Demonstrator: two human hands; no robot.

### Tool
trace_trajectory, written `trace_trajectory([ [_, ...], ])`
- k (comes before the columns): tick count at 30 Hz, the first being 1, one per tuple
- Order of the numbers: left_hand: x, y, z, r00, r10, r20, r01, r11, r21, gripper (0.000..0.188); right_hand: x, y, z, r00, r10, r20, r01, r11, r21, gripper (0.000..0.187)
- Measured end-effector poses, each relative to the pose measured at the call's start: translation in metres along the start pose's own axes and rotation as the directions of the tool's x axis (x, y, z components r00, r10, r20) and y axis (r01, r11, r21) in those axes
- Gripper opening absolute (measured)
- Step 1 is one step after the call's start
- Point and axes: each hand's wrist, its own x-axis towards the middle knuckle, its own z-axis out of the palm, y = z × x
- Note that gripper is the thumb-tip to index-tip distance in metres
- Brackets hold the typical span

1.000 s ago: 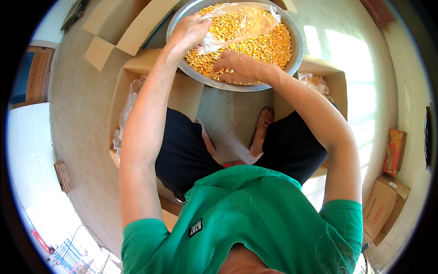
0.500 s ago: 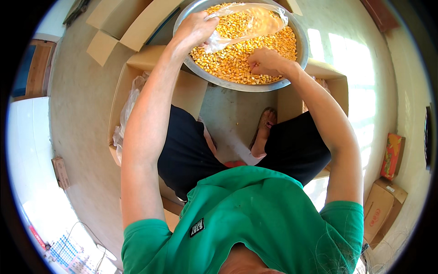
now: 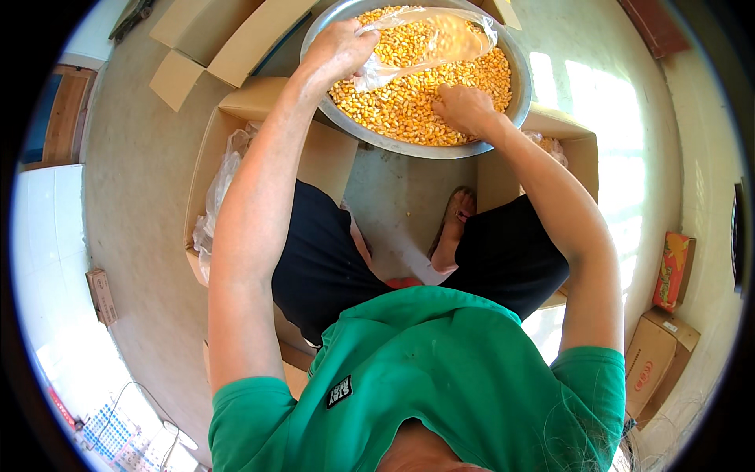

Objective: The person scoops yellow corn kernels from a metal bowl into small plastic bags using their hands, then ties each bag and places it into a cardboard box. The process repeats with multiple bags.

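A wide metal basin full of loose yellow corn kernels stands at the far middle. Its left rim lies under my left hand, whose fingers are closed on the gathered edge of a clear plastic bag. The bag stretches rightward over the corn, with kernels showing through it. My right hand is down at the corn in the right half of the basin, its fingers curled around kernels at the surface. How many it holds is hidden.
Open cardboard boxes stand at the far left, beside my left leg and by my right leg; crumpled plastic hangs in the left one. Along the right wall are a red carton and a brown box.
My right hand has turned and shifted slightly, its fingertips now farther up over the corn. My left hand and the bag stay nearly in place.
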Motion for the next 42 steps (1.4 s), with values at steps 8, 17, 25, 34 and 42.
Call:
trace_trajectory([
  [8,0.0,0.003,0.004,1.0,0.021,-0.013,-0.021,1.0,-0.003,0.038,-0.011,-0.026,0.01,0.964,-0.263,0.032,0.259,0.962,0.09,0.045],
  [17,-0.001,0.006,0.002,1.0,-0.015,0.015,0.015,1.0,0.011,0.038,0.014,-0.01,0.031,0.926,-0.374,-0.057,0.378,0.923,0.071,0.042],
  [25,-0.001,0.002,0.003,1.0,0.001,0.003,-0.001,1.0,0.031,0.043,0.024,0.015,0.009,0.92,-0.391,-0.035,0.391,0.92,-0.009,0.034],
  [34,0.004,-0.006,0.004,0.999,0.042,-0.023,-0.039,0.993,0.113,0.045,0.006,0.009,-0.068,0.929,-0.365,-0.058,0.348,0.812,0.468,0.028],
  [42,0.003,-0.003,0.006,1.0,-0.001,0.002,0.001,0.988,0.156,0.045,0.041,-0.028,-0.091,0.998,-0.061,0.032,-0.001,0.462,0.887,0.022],
])
